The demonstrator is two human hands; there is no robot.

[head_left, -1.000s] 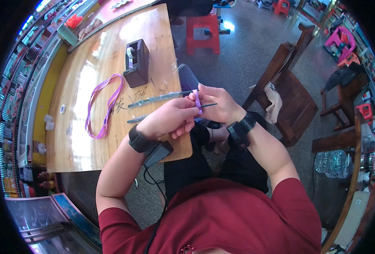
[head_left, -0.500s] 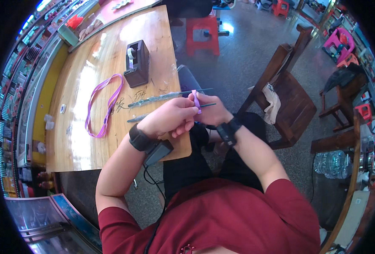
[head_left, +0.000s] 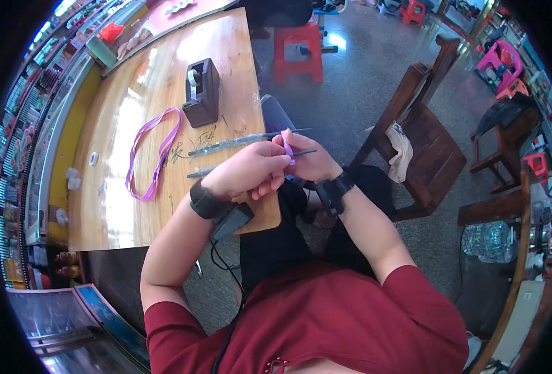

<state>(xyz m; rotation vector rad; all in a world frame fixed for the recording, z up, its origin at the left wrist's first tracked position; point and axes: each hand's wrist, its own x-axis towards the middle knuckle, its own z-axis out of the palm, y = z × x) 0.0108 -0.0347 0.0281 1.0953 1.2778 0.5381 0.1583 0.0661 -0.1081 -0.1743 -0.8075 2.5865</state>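
My left hand (head_left: 249,169) and my right hand (head_left: 308,163) meet just past the right edge of the wooden table (head_left: 114,206). Between their fingers they pinch a short piece of purple ribbon (head_left: 288,149) and a thin dark stick (head_left: 306,152) that juts out to the right. Two more long thin sticks (head_left: 238,143) lie on the table, just beyond my hands. A loop of purple ribbon (head_left: 153,153) lies flat on the table to the left. Both wrists wear black bands, and a cable hangs from the left one.
A dark tape dispenser (head_left: 201,93) stands on the table beyond the ribbon loop. A wooden chair (head_left: 428,149) with a cloth on it stands to my right, a red stool (head_left: 299,53) further off. Shelves of goods line the left side.
My right hand has drawn in closer to my left hand, and its forearm has swung left. The purple ribbon stays pinched between the fingers. The sticks on the table have not moved.
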